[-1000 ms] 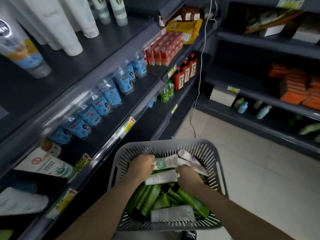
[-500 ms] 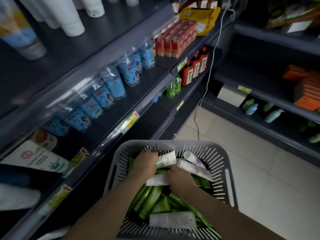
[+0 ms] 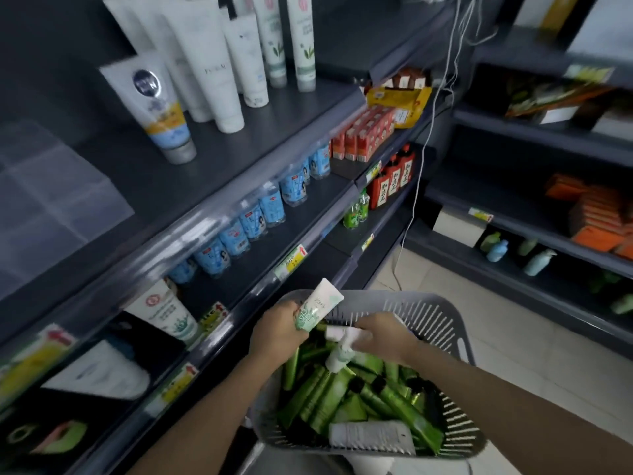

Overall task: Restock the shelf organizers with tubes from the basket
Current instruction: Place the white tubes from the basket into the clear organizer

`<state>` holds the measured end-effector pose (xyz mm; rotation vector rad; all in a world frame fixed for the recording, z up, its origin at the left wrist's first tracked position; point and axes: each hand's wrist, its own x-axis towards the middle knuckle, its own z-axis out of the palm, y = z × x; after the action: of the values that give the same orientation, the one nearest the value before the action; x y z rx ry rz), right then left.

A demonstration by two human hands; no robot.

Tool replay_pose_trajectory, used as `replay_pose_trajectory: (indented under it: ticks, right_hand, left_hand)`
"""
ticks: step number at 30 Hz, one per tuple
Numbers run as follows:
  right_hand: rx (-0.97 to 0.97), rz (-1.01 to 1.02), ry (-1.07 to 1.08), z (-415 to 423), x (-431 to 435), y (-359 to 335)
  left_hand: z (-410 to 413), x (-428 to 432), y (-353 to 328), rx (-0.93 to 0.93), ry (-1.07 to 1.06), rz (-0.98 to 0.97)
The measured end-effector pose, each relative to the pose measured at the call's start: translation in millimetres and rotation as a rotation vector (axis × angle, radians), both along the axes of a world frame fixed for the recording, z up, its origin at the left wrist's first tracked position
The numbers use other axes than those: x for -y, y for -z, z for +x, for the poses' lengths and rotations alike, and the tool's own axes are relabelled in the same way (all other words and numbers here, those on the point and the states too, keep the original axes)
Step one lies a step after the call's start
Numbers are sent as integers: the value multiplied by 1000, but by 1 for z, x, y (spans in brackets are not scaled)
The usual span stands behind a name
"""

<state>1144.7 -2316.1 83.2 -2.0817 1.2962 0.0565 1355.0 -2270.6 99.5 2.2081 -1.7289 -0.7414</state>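
A dim shop aisle: dark grey shelving runs along the left and across the far right, w/ pale floor between.

The fingers (image 3: 294, 308) of the L hand (image 3: 274, 334) are curled round a white-green tube (image 3: 320, 305), which is held tilted, wide end up, just above the far-left rim of the grey basket (image 3: 435, 313). The R hand (image 3: 387, 337) is closed on a white tube (image 3: 342, 354), whose cap end hangs down over the basket's contents. Whether a 2nd tube is pinched w/ it can't be told.

Below the hands the basket is packed w/ green tubes (image 3: 346, 399), and a flat white tube (image 3: 371, 437) is laid at the near edge.

Further out on the left:
- Tall white tubes (image 3: 219, 70) are stood on the top shelf.
- A clear organizer (image 3: 51, 200), blurred, is seen at that shelf's near-left end.
- Blue bottles (image 3: 253, 221) are lined along the mid shelf.
- An aloe-print tube (image 3: 164, 313) is seen on the lower shelf.

Step judged: pick-up phase. Two tubes are gripped over the basket and neither is placed yet. The next move prob. calls for the L tube to be carried left to a matching organizer slot and set in squarely. The R tube should be lifted clear of the heap so that no others are dragged out.
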Motion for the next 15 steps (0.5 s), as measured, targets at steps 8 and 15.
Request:
replay_pose_trajectory:
  ticks: [8,15]
  right_hand:
    - [464,133,269,24,-7,-126]
    - [820,109,169,95,-38,-243]
  left_hand:
    - [27,-28,-105,-163,-66,-245]
    - [79,-80,-199,-236,-92,-514]
